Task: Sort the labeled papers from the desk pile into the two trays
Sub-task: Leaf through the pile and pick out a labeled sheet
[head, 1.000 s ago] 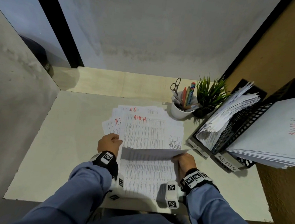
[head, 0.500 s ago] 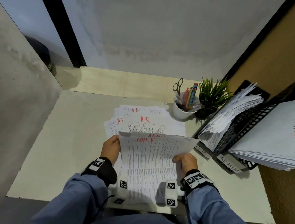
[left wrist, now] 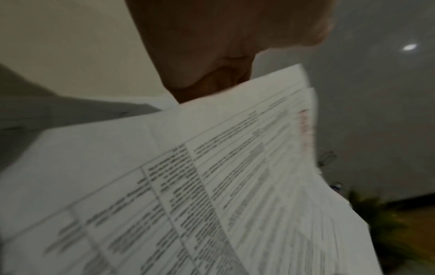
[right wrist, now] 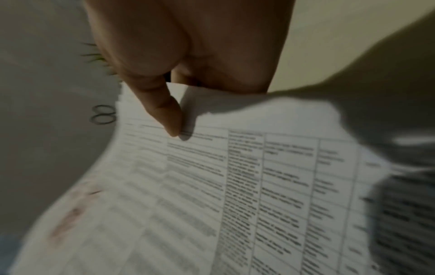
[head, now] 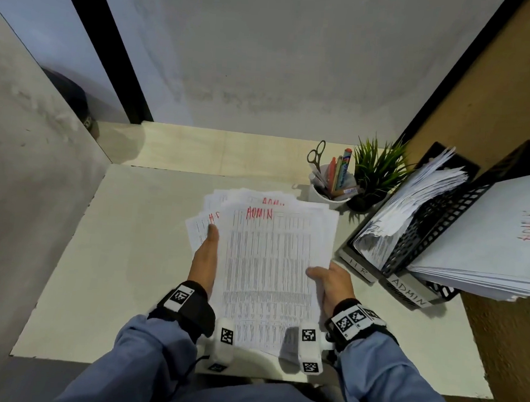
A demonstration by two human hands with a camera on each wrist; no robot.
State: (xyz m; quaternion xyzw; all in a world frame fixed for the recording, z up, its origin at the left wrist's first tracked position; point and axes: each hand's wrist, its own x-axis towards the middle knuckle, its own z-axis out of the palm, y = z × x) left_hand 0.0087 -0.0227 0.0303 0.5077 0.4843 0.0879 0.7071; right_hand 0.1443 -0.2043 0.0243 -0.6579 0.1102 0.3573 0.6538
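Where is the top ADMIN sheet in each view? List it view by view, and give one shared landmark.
Head: the ADMIN sheet lies at the centre of the picture.
Left wrist: the ADMIN sheet fills the lower right, blurred.
Right wrist: the ADMIN sheet fills the lower half, blurred.
Shared landmark: the potted plant.

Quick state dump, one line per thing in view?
ADMIN sheet: lifted, held at both side edges.
Desk pile: fanned flat, ADMIN on top.
HR tray: holds curled papers.
ADMIN tray: full stack, overhanging front.
Left hand: fingers straight along sheet edge.
Right hand: pinches the sheet.
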